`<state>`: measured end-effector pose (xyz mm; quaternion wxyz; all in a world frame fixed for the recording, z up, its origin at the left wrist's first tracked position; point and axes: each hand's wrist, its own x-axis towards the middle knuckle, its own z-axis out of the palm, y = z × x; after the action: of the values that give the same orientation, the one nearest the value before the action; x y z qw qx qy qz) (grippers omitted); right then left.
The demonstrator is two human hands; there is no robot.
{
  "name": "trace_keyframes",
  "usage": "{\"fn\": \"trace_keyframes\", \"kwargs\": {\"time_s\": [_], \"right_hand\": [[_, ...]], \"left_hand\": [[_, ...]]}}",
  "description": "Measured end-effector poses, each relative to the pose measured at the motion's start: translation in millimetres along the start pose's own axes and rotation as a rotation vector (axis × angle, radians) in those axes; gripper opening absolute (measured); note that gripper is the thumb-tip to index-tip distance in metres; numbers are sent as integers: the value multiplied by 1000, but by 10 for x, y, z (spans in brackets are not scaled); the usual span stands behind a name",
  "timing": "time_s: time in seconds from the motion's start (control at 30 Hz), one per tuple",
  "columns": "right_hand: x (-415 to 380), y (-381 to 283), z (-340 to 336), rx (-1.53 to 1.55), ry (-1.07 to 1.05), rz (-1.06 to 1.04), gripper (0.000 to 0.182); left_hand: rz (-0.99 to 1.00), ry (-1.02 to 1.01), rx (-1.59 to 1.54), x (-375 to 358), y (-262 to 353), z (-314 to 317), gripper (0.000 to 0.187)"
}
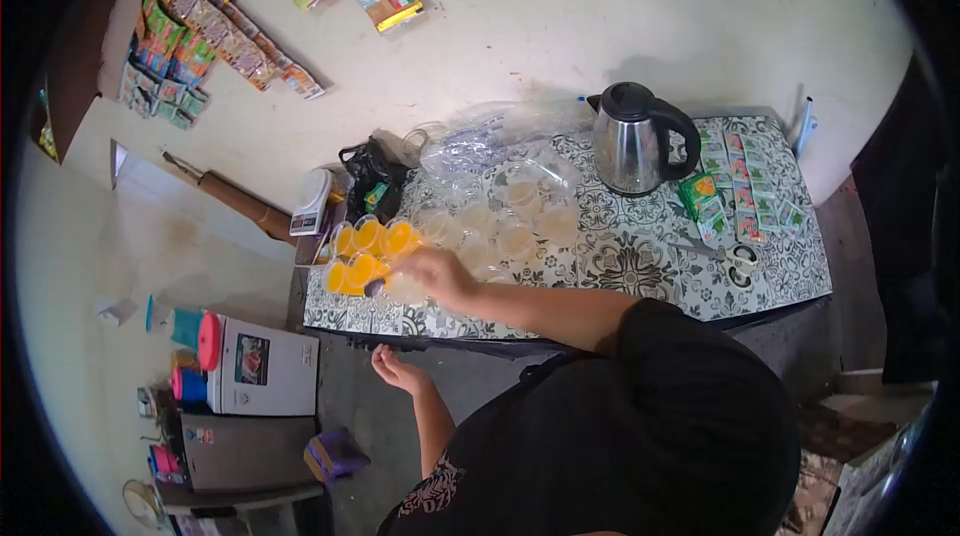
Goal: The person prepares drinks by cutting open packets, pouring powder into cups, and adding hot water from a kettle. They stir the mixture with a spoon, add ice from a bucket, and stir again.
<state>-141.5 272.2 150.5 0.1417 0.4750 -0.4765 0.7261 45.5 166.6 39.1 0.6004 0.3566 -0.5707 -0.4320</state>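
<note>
My right hand (437,274) is closed on a spoon (375,288) over the left part of the patterned table. Beside the spoon stand several clear cups of orange liquid (362,271). To the right of my hand are several clear cups with a pale content (517,240). My left hand (397,370) hangs below the table's front edge, its fingers curled; whether it holds anything is too small to tell.
An electric kettle (628,141) stands at the back. Scissors (738,261) and green sachets (762,191) lie at the right. A kitchen scale (312,204), a black bag (372,176) and clear plastic (470,151) are at the back left.
</note>
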Motion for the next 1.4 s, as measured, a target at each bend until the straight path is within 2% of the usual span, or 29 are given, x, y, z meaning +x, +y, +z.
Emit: {"fn": "trace_keyframes", "kwargs": {"time_s": [0.07, 0.1, 0.13, 0.17, 0.23, 0.3, 0.33, 0.37, 0.4, 0.47, 0.53, 0.67, 0.7, 0.77, 0.8, 0.87, 0.9, 0.93, 0.97, 1.0, 1.07, 1.17, 1.2, 1.3, 1.4], "right_hand": [[154, -151, -440, 472, 178, 908, 19], [296, -385, -856, 559, 277, 952, 20], [296, -363, -1218, 787, 437, 954, 20], [269, -417, -1677, 760, 493, 1009, 24], [114, -568, -2598, 590, 668, 906, 22], [-68, -825, -3441, 446, 980, 775, 28], [-294, -838, -3920, 264, 1110, 755, 29], [-507, -913, -4330, 230, 1194, 664, 27], [-702, -991, -4655, 196, 1274, 573, 27], [-974, -1085, -5094, 9, 1567, 580, 26], [-1265, -1066, -5356, 3, 1569, 636, 25], [-1753, -657, -5675, 72, 1461, 740, 25], [-1866, -561, -5731, -5, 1364, 790, 26], [-1885, -525, -5783, -182, 1189, 887, 29], [-1837, -553, -5775, -281, 1121, 936, 30], [-1373, -1011, -5346, -519, 1073, 1036, 34], [-1673, -768, -5519, -699, 959, 947, 41], [-1998, -499, -5700, -867, 841, 841, 49], [-1984, -576, -5642, -1006, 778, 964, 50], [-1797, -724, -5539, -1148, 710, 1074, 52], [-1243, -1239, -5221, -976, 686, 1289, 56], [-1668, -1107, -5339, -1231, 536, 1089, 62], [-1747, -1070, -5393, -1350, 472, 1007, 64], [-1744, -1181, -5420, -1169, 624, 1008, 64], [-1546, -1419, -5276, -1000, 754, 972, 60]], "left_hand": [[7, -20, -9, -87, 251, 106, 16], [26, -30, -13, -127, 339, 107, 15], [43, -46, -20, -153, 411, 124, 15], [59, -69, -30, -173, 465, 166, 15], [85, -71, -90, -234, 592, 226, 14], [128, -89, -85, -212, 554, 262, 14], [120, -120, -137, -222, 564, 299, 15], [129, -116, -121, -254, 640, 395, 15], [151, -125, -156, -329, 765, 535, 14], [219, -211, -185, -467, 968, 837, 13], [319, -357, -178, -562, 1110, 1150, 12], [372, -631, -126, -718, 1248, 1961, 14], [399, -714, -57, -752, 1305, 2161, 15], [658, -863, 166, -847, 1565, 2588, 17], [715, -913, 236, -863, 1529, 2820, 20], [791, -1006, 454, -872, 1326, 3272, 27], [807, -1047, 601, -882, 1213, 3464, 32], [714, -1099, 627, -872, 949, 3678, 35], [626, -1140, 649, -837, 785, 3876, 39], [628, -1110, 833, -887, 853, 4028, 40], [583, -1062, 1211, -1045, 960, 4186, 40], [536, -1028, 1404, -1017, 800, 4410, 39], [442, -1072, 1398, -1023, 922, 4419, 35], [401, -948, 1318, -1000, 761, 4447, 35], [242, -838, 1275, -1053, 674, 4491, 30]]}}
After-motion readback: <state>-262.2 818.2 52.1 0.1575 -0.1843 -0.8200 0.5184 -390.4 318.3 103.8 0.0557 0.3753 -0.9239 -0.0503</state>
